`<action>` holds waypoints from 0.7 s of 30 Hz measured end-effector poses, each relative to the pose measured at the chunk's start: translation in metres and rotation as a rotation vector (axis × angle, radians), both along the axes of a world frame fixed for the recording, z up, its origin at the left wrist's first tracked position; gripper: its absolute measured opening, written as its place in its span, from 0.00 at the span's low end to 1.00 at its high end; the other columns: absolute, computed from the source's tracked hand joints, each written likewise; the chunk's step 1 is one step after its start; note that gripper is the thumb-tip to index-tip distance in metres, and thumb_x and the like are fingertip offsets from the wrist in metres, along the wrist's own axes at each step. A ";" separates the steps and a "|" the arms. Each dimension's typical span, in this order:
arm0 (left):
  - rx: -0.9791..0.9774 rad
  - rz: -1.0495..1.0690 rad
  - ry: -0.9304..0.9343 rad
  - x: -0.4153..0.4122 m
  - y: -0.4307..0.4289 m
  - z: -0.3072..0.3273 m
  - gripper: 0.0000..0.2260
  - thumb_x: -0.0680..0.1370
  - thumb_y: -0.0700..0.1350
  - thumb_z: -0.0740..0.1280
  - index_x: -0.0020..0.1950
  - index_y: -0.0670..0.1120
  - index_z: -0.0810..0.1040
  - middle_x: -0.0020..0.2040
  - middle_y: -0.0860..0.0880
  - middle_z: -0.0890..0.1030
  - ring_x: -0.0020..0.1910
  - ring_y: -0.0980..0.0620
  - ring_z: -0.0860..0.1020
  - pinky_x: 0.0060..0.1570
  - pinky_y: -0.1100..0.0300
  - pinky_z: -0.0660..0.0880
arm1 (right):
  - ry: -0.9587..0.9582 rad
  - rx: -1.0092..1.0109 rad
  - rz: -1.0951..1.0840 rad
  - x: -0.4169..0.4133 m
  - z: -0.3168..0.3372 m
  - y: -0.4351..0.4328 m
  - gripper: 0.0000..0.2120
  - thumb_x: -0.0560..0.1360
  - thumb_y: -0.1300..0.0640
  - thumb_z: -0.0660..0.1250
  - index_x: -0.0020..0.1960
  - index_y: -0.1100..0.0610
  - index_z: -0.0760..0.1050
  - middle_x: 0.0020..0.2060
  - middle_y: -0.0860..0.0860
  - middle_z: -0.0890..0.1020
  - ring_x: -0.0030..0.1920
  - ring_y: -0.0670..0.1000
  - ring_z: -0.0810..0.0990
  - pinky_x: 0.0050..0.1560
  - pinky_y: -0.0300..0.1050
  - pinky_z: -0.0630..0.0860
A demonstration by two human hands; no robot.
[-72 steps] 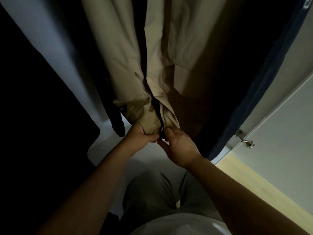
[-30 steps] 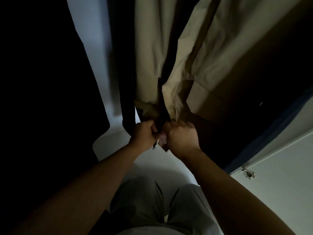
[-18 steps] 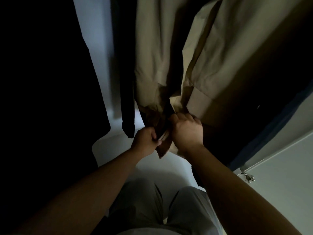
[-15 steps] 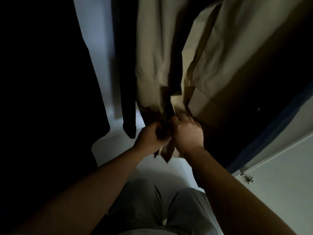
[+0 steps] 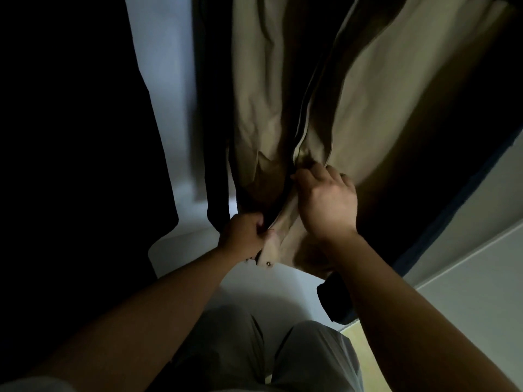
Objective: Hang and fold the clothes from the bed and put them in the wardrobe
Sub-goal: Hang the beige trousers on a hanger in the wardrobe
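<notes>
A long beige coat [image 5: 271,89] hangs inside the dim wardrobe, its front zipper running down the middle. My left hand [image 5: 244,236] grips the coat's bottom hem at the foot of the zipper and holds it down. My right hand [image 5: 327,202] is higher up the zipper line, its fingers curled and pinching at the zipper [image 5: 297,154]; the pull itself is hidden by the fingers. A snap button [image 5: 267,263] shows on the hem corner below my left hand.
A dark garment [image 5: 215,154] hangs just left of the coat, and another dark navy one [image 5: 452,154] to its right. The white wardrobe floor [image 5: 271,287] lies under the hems. A white door panel [image 5: 475,284] stands at the right, a black mass fills the left.
My right hand has moved up the zipper from the hem, and the two front edges below it now lie together. My left hand stays at the hem.
</notes>
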State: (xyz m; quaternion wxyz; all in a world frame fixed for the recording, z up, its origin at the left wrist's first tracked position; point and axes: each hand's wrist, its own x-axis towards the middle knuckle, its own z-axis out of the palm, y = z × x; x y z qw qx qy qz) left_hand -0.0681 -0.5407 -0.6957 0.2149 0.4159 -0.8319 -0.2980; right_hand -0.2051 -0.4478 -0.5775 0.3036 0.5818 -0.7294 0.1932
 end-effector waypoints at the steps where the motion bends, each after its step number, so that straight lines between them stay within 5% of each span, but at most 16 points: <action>1: -0.033 -0.015 0.027 -0.004 0.000 0.009 0.15 0.76 0.59 0.71 0.38 0.52 0.70 0.33 0.56 0.73 0.36 0.52 0.74 0.33 0.61 0.66 | -0.019 0.008 -0.005 -0.001 0.000 0.000 0.09 0.76 0.57 0.70 0.55 0.55 0.82 0.46 0.55 0.82 0.46 0.61 0.81 0.45 0.51 0.75; 7: -0.161 -0.042 0.296 -0.027 -0.004 0.050 0.12 0.79 0.54 0.69 0.47 0.46 0.78 0.42 0.50 0.82 0.42 0.51 0.80 0.41 0.58 0.76 | -0.061 0.030 0.032 0.004 -0.010 0.005 0.08 0.72 0.58 0.74 0.51 0.56 0.82 0.41 0.55 0.80 0.39 0.60 0.81 0.37 0.47 0.74; 11: -0.172 -0.024 0.267 -0.024 -0.002 0.038 0.09 0.77 0.44 0.72 0.40 0.44 0.75 0.36 0.50 0.77 0.36 0.53 0.73 0.34 0.68 0.63 | -0.023 -0.042 0.042 -0.004 0.028 0.008 0.11 0.73 0.60 0.73 0.55 0.55 0.81 0.46 0.55 0.81 0.37 0.59 0.82 0.32 0.41 0.65; 14: -0.137 -0.016 0.244 -0.024 0.001 0.037 0.07 0.76 0.40 0.71 0.40 0.45 0.74 0.36 0.48 0.78 0.38 0.51 0.75 0.36 0.65 0.65 | -0.046 -0.198 0.019 -0.012 0.086 0.005 0.09 0.80 0.57 0.65 0.59 0.54 0.79 0.51 0.53 0.80 0.39 0.56 0.81 0.32 0.40 0.61; 18: -0.208 -0.059 0.305 -0.039 -0.005 0.081 0.10 0.75 0.48 0.71 0.39 0.47 0.72 0.35 0.49 0.77 0.35 0.50 0.76 0.34 0.56 0.73 | 0.014 -0.211 0.074 -0.014 0.113 -0.004 0.10 0.83 0.52 0.60 0.57 0.54 0.78 0.49 0.53 0.78 0.39 0.55 0.79 0.31 0.43 0.66; 21: -0.351 -0.022 0.483 -0.053 -0.012 0.132 0.15 0.75 0.57 0.70 0.45 0.46 0.76 0.40 0.49 0.79 0.38 0.53 0.77 0.37 0.61 0.74 | -0.004 -0.207 0.087 -0.019 0.107 -0.003 0.09 0.82 0.53 0.62 0.58 0.54 0.78 0.50 0.52 0.79 0.41 0.54 0.80 0.31 0.43 0.70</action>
